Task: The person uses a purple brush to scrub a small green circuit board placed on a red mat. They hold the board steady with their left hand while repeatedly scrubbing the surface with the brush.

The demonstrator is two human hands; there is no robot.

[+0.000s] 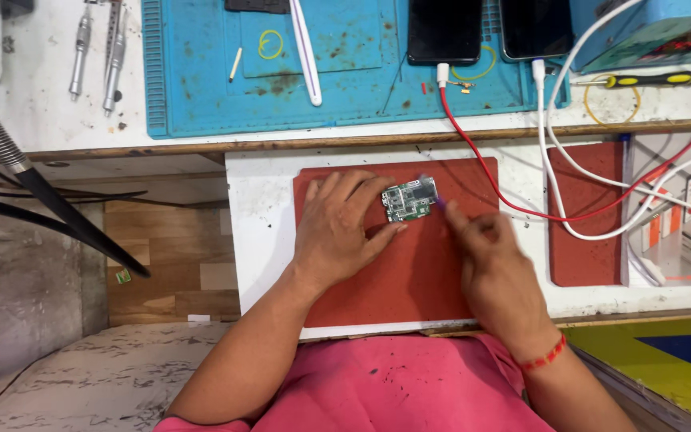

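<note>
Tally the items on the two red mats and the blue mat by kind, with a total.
Circuit board, held by the left hand with the right hand beside it: 1
Phones, dark screens: 2
Yellow rubber-band rings: 2
White tweezers: 1
Total: 6

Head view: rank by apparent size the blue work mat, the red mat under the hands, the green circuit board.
Largest to smallest:
1. Blue ridged work mat, on the upper bench, partly cut off by the frame
2. Red rectangular mat, partly covered by hands
3. Small green circuit board
</note>
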